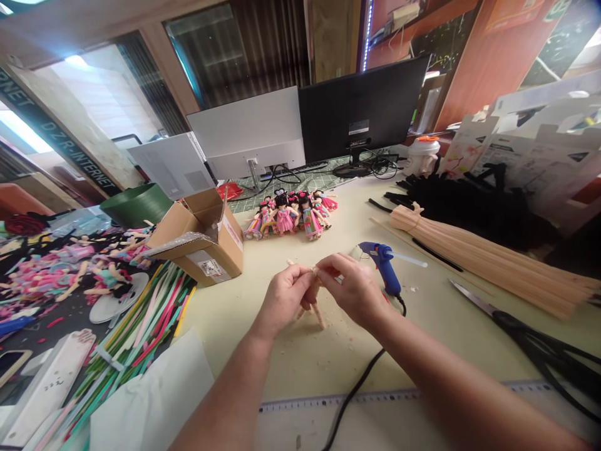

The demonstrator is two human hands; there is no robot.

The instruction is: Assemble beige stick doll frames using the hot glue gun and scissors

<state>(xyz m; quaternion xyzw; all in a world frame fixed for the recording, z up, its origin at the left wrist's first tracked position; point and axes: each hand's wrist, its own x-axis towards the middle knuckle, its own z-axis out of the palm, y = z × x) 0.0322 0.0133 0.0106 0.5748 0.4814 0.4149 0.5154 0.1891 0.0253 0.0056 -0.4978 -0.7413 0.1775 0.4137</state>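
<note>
Left hand (287, 291): grip closed, thumb and forefinger pinching the upper part of a beige chenille-stem figure (320, 315). Right hand (354, 288): grip likewise closed, thumb and forefinger pinching the same part from the opposite side. The two sets of fingertips meet closely, presumably so that one steadies the small workpiece while the other shapes it.

The figure is held above the middle of the bench (263, 369), well in from the near edge. The hot-glue gun (385, 269) lies on its side just beyond the right hand, handle toward the near edge, apparently for quick pickup. The scissors (502, 322) lie toward the right edge, handles nearest the near right corner, which would suit a right-hand reach. A bundle of beige chenille stems (488, 266), tied near its left end, probably to keep the strands together, extends toward the right edge. The dressed dolls (286, 216) are grouped toward the far edge, seemingly to keep the working area free.

Appearance of the figure: plain beige, fuzzy, slender. Two leg-like lengths extend below the fingers, slightly splayed. A short tip shows beyond the left hand. The upper part is largely covered by the fingers; its form cannot be determined.
</note>
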